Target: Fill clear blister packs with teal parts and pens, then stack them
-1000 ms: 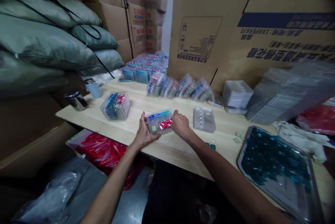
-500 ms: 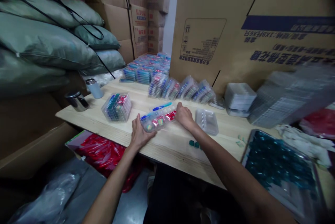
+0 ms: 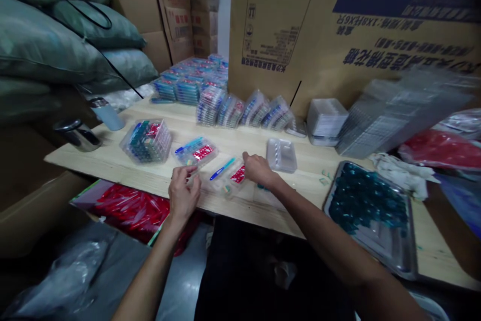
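Two clear plastic trays lie side by side on the light wooden table. The left tray (image 3: pixel 196 152) holds a blue pen and a red dotted piece. My left hand (image 3: pixel 183 192) is at its near edge, thumb and fingers apart; light contact is hard to judge. My right hand (image 3: pixel 258 170) is closed on the right end of the other clear tray (image 3: pixel 221 184), which carries a blue pen (image 3: pixel 222 169), a red dotted piece (image 3: pixel 237 175) and a small pale block. Some green pieces beside my right wrist are partly hidden.
A stack of filled trays (image 3: pixel 147 141) stands left, near a steel cup (image 3: pixel 77 134) and a pale blue bottle (image 3: pixel 107 113). An unfilled tray (image 3: pixel 281 155) sits right of centre. A metal tray of teal pieces (image 3: pixel 370 201) is farther right. Fanned filled packs (image 3: pixel 227 110) line the back.
The trays were together between both hands; now they lie apart, one on the left. My left hand has loosened and shifted left, while my right hand keeps the other. The camera view has shifted.
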{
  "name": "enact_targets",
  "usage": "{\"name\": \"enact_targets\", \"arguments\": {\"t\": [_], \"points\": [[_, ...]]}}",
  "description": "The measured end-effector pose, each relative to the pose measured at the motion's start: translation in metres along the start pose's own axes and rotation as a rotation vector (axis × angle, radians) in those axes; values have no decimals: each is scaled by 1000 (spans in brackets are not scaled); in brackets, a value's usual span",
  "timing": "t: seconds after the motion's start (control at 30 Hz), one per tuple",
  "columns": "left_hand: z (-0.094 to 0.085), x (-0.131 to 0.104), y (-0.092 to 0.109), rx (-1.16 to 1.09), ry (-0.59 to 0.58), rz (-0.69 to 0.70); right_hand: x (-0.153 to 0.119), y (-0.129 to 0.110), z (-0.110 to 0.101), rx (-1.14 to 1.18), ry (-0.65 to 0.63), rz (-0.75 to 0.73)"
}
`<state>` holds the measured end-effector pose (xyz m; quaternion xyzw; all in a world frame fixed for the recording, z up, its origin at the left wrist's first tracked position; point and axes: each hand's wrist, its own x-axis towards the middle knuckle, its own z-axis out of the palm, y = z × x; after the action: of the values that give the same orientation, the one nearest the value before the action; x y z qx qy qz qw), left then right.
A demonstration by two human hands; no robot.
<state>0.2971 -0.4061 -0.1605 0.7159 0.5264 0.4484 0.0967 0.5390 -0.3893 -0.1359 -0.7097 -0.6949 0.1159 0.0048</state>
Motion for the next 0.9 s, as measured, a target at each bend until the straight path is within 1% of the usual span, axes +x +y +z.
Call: {"name": "enact_targets", "arguments": {"t": [0.1,0.23,0.3,0.37,0.43,0.47,0.53,0.63,0.7,0.8,0.9], "points": [[-4,-2,9,0,-165,54,0,-8,11,36,-7,0],[-5,5,9,122,-424,140,-7,-9,9,71,44,9],[-4,10,9,226,-543,196,-17,-5,5,84,83,6],[-2,15,10,332,-695,280,-31,3,3,103,114,-13],[0,19,12,434,-845,347,-46,13,6,125,141,-42],[1,19,13,474,-895,357,-54,19,8,136,158,-58],[4,20,16,533,-934,334,-68,31,15,157,192,-78],[5,19,18,579,-935,267,-85,45,27,200,222,-93],[5,19,17,567,-930,232,-93,50,34,230,224,-110],[5,19,11,491,-925,204,-101,50,42,251,208,-147],[7,19,8,438,-928,236,-105,42,46,260,172,-187]]}}
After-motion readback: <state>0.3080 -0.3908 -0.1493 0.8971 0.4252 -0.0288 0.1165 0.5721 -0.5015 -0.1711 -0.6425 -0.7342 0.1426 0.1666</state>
